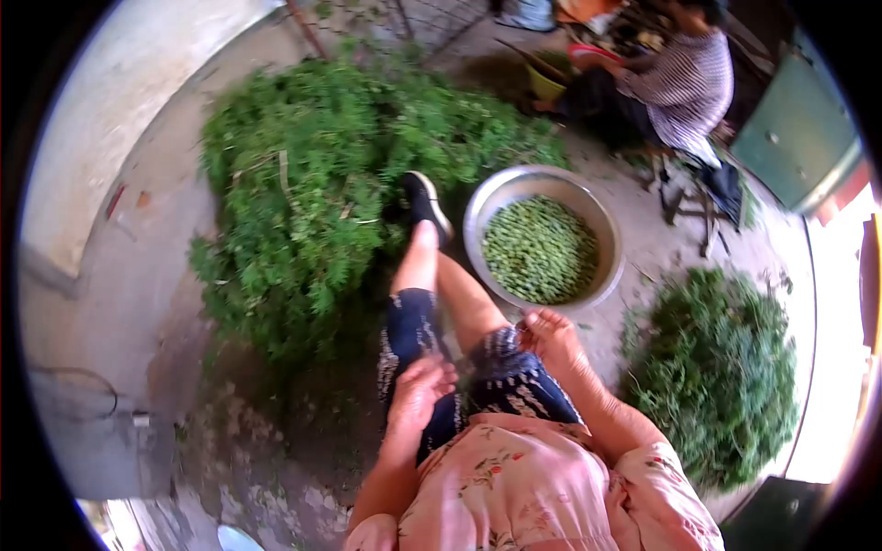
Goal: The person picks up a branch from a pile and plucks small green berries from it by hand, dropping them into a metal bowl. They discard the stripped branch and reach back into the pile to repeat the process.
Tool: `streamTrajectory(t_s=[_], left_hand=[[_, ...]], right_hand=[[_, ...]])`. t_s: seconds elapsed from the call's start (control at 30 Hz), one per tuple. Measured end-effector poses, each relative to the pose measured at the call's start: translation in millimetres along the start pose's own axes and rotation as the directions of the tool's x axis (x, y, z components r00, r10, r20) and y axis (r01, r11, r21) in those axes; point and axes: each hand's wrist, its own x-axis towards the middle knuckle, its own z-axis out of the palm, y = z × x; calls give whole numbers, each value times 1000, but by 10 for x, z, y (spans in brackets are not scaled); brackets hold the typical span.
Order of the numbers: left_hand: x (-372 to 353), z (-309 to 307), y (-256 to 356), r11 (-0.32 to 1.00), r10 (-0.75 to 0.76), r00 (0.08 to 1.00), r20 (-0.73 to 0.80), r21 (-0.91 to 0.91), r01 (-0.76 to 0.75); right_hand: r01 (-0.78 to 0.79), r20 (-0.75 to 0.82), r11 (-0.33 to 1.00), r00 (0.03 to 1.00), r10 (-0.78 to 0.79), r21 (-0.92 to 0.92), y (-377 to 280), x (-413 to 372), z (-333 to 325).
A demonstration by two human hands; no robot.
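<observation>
My left hand [424, 390] hovers over my left thigh, its fingers smeared by motion. Over my right knee, my right hand [551, 338] has its fingers curled together in a pinch; what is between them, if anything, is too small to make out. Just beyond the right hand stands a wide metal basin [477, 216], partly filled with small round green pods [540, 250]. A big heap of leafy green plants [303, 202] spreads on the floor in front of my legs and to the left, close to my dark shoe [424, 204].
To my right lies a second, smaller pile of feathery greens [717, 376]. Another person [684, 83] sits at the back right near a yellow bucket [546, 84]. A small wooden stool [694, 207] and a green metal box [797, 129] stand on that side. A pale wall [110, 119] curves along the left.
</observation>
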Motion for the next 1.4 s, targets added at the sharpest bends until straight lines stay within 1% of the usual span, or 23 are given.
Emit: streamTrajectory(t_s=[0.03,0.1,0.17,0.2,0.23,0.3,0.37,0.47,0.5,0.57,0.7,0.73,0.8,0.83,0.9,0.93,1.03,1.07,1.1,1.17,1.2,1.3,1.4], left_hand=[[-11,-13,6,1000,7,1000,11,10,-8],[-32,-26,20,1000,19,1000,20,-9,-18],[-66,-9,43,1000,19,1000,9,-23,-19],[-80,-20,47,999,20,999,32,-42,-18],[-100,-35,58,998,25,999,48,-64,-22],[-152,-18,76,999,35,998,56,-34,-33],[-242,55,103,996,84,994,74,-6,-83],[-315,132,86,990,116,989,90,71,-122],[-317,135,64,982,134,985,105,116,-146],[-369,173,76,961,105,988,117,245,-131],[-580,292,145,932,106,972,209,320,-171],[-621,319,142,901,146,968,203,377,-215],[-657,353,113,840,200,957,211,466,-278],[-660,360,89,767,238,947,216,557,-320],[-712,346,53,701,298,913,280,585,-408],[-766,372,71,671,315,908,277,611,-419],[-777,335,-3,517,473,806,355,629,-580],[-819,330,9,473,503,789,352,652,-592],[-860,340,48,457,526,773,354,649,-608],[-935,320,96,426,570,741,355,644,-636],[-964,306,119,493,530,782,327,632,-598],[-943,211,80,494,539,787,302,643,-585],[-955,130,86,491,537,803,259,678,-547]], right_hand=[[-90,84,994,992,95,-63,28,-51,247],[-213,142,972,964,226,-100,304,-52,450],[-274,226,948,925,305,-160,451,-83,531],[-291,229,936,915,333,-198,560,-57,469],[-333,189,923,911,368,-191,585,-70,442],[-330,206,940,917,340,-85,616,-28,367],[-299,231,950,922,311,-85,535,-9,379],[-325,296,943,896,332,-74,595,55,316],[-319,321,942,886,335,-103,618,65,335],[-316,312,935,883,351,-159,590,18,441],[-260,253,900,899,358,-351,642,53,454],[-229,313,918,890,333,-323,609,-7,539],[-229,305,906,888,345,-356,627,-1,552],[-235,298,902,888,351,-362,662,46,522],[-222,298,884,884,360,-411,701,101,506],[-217,299,874,881,367,-435,715,106,519],[-211,241,829,894,378,-517,683,51,661],[-216,237,838,897,373,-500,696,35,705],[-210,235,814,892,386,-541,707,54,707],[-203,233,812,895,380,-546,741,33,741],[-200,227,801,895,384,-565,760,30,752],[-179,271,777,871,410,-603,830,87,717],[-132,239,709,886,398,-693,889,94,730]])
